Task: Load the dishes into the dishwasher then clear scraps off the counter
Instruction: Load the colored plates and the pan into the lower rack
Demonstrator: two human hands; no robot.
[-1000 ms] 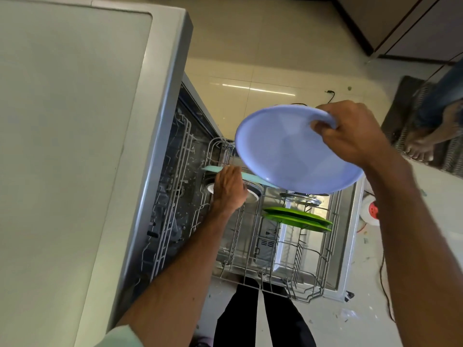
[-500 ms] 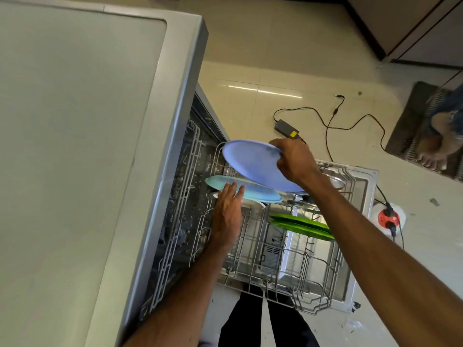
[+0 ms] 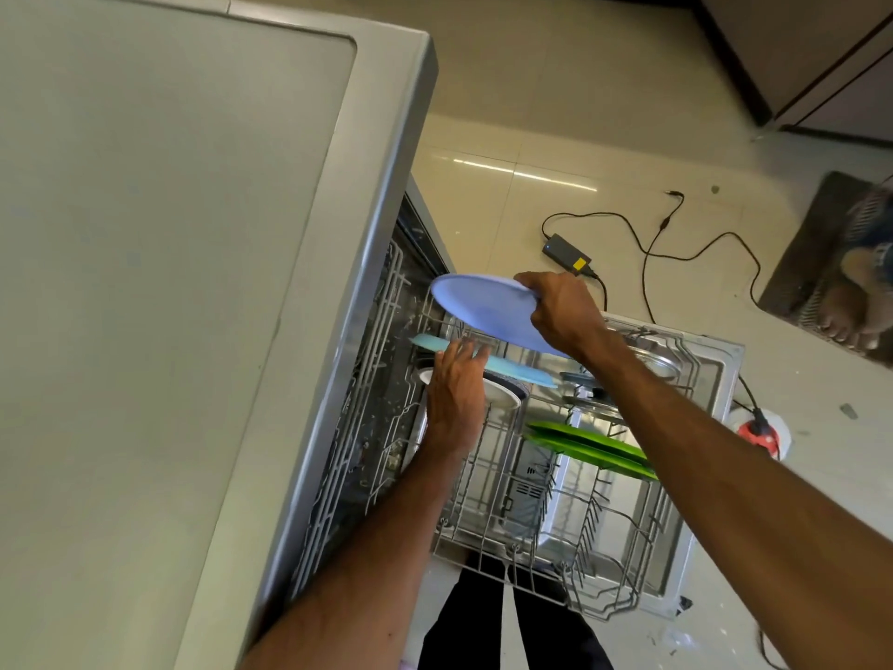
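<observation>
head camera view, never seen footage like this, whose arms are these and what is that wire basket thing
No machine here: the camera sits on a person's head and looks down, so both arms are the wearer's own. The wire basket is the lower rack of an open dishwasher, pulled out. The right hand grips a lilac plate by its rim, above the rack. The left hand reaches with straight fingers to a light blue plate standing in the rack. Two green plates stand further along. A power adapter lies on the floor.

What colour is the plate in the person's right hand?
Pale lavender-blue plate, gripped by the right hand; head view.
</observation>
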